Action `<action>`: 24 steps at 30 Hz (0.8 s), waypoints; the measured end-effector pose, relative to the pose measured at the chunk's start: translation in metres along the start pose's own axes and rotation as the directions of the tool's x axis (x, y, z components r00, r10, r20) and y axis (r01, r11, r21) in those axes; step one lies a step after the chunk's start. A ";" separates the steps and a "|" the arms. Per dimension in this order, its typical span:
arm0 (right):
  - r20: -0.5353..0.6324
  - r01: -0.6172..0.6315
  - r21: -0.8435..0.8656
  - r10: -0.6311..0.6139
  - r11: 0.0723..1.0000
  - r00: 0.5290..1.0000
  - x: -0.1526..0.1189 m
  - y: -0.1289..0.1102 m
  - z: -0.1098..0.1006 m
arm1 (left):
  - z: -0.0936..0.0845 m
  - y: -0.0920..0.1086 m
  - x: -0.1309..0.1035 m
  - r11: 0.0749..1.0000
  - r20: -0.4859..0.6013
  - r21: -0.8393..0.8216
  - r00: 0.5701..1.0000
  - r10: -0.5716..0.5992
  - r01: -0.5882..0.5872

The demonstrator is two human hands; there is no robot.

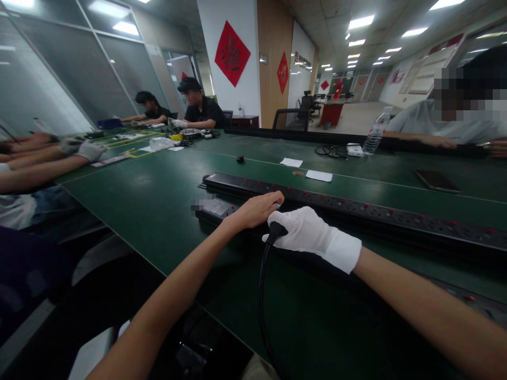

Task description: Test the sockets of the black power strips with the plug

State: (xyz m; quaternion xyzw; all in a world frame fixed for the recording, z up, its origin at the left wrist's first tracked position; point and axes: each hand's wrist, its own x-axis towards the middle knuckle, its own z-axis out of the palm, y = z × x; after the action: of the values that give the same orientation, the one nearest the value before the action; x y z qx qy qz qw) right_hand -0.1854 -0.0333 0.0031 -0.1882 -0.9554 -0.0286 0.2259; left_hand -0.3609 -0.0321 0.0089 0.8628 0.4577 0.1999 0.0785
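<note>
My right hand (304, 230), in a white dotted glove, is closed round a black power plug (279, 229). From the plug a thick black cable (261, 295) hangs down past the table edge. Just left of the glove, my bare left hand (259, 209) lies over the near black power strip (216, 207), fingers together and bent across it, close to the gloved fingers. The near strip has a label at its left end; my hands and right arm hide much of it. Behind my hands runs a second long power strip (348, 207) with sockets and red lights.
On the green table (158, 195) lie white papers (319, 176), a small black piece (240, 159), a phone (438, 180) and coiled black cables (329, 151). A water bottle (377, 132) stands at the back right. Co-workers sit left, behind and right.
</note>
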 end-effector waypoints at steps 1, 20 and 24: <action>-0.004 0.002 -0.004 -0.002 1.000 1.000 0.000 0.000 0.000 | 0.000 0.000 0.000 1.000 0.005 -0.001 1.000 0.001 -0.001; 0.017 -0.011 -0.020 0.011 1.000 1.000 0.001 -0.002 -0.003 | -0.001 -0.003 -0.001 1.000 0.062 0.024 0.998 -0.009 0.008; 0.011 -0.023 -0.020 0.023 1.000 1.000 0.001 -0.002 -0.001 | -0.001 -0.003 -0.001 1.000 0.067 0.029 0.998 -0.011 0.009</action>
State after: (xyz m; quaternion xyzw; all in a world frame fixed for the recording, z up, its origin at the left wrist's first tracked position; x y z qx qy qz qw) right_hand -0.1860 -0.0348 0.0048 -0.2016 -0.9540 -0.0342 0.2192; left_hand -0.3642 -0.0308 0.0083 0.8678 0.4617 0.1638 0.0826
